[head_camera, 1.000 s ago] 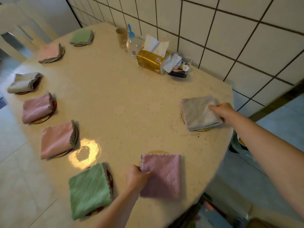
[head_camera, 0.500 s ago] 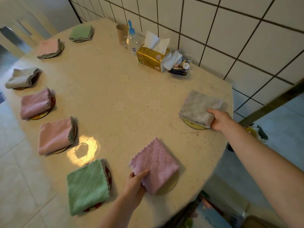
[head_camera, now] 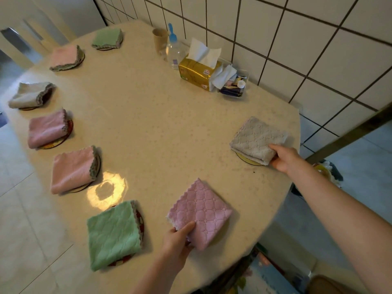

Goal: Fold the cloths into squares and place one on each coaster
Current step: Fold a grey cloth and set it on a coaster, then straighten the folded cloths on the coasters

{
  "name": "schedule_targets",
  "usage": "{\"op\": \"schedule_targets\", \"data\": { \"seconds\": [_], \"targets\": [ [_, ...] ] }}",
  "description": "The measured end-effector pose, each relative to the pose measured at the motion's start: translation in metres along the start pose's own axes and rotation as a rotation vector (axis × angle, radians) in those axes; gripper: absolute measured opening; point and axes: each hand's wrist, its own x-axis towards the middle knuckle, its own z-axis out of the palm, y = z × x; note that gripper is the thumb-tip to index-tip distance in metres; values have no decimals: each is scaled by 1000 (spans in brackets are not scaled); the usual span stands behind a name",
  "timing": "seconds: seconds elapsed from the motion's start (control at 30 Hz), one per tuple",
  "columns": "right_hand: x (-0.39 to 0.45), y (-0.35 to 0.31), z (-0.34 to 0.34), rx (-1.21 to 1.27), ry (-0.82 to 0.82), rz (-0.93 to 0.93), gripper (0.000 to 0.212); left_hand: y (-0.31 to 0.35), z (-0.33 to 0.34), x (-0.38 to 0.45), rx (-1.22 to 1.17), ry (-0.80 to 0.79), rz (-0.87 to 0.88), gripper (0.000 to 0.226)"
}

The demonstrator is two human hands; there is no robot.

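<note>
Pink folded cloth sits nearest the table edge over a barely visible coaster, its corner pinched by the left hand. Farther along that edge the right hand grips the grey cloth on its yellow coaster — final squaring, I judge. Next, both hands let go — every coaster seen is covered.

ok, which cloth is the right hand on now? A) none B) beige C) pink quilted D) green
B: the right hand pinches the near corner of the folded beige cloth on its yellow coaster; the left hand holds the pink one.
</note>
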Motion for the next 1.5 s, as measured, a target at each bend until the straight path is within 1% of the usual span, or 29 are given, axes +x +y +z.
{"op": "schedule_targets", "data": {
  "seconds": [0.13,0.17,0.23,0.3,0.4,0.47,0.53,0.57,0.6,0.73,0.8,0.9,0.97,1.07,1.13,1.2,1.3,1.33,1.4,1.5],
  "targets": [
    [2,7,-5,-47,30,-10,42,-4,-2,2,56,6,7,21],
    [3,7,-6,-118,66,-31,44,-4,-4,3,79,16,18,24],
    [7,7,-9,-382,170,-129,55,-3,-8,4,129,36,49,30],
    [7,6,-10,-609,236,-220,63,-1,-14,5,167,29,94,33],
    [0,7,-13,-844,309,-286,56,-1,-24,8,172,30,110,35],
    [-9,8,-11,-988,413,-298,56,0,-31,7,145,27,100,31],
    [-27,12,-4,-1124,513,-374,57,3,-38,3,151,20,124,29],
    [-40,17,3,-1162,516,-436,55,6,-43,0,178,24,151,29],
    [-51,23,11,-1179,485,-504,53,9,-47,-2,218,29,184,29],
    [-102,62,60,-1123,238,-666,38,36,-77,-7,325,44,316,25],
    [-125,90,88,-1084,137,-671,33,58,-99,-6,306,75,372,20],
    [-157,135,126,-1073,20,-601,30,90,-137,-2,273,104,408,17],
    [-172,170,151,-1068,-24,-561,28,111,-170,9,247,125,405,20],
    [-188,224,186,-1060,-42,-470,27,146,-223,36,200,139,388,20],
    [-195,256,205,-1109,-41,-381,27,169,-254,53,135,117,361,19],
    [-202,283,221,-1135,-10,-300,29,193,-283,73,74,79,317,10],
    [-208,307,233,-1188,66,-260,31,222,-312,101,14,8,223,7],
    [-210,313,238,-1197,100,-255,32,231,-321,107,5,-16,194,8],
    [-213,318,243,-1183,156,-246,33,245,-327,116,-51,-53,138,16],
    [-215,320,250,-1175,160,-207,33,259,-325,122,-194,-77,45,21]
  ]
}}
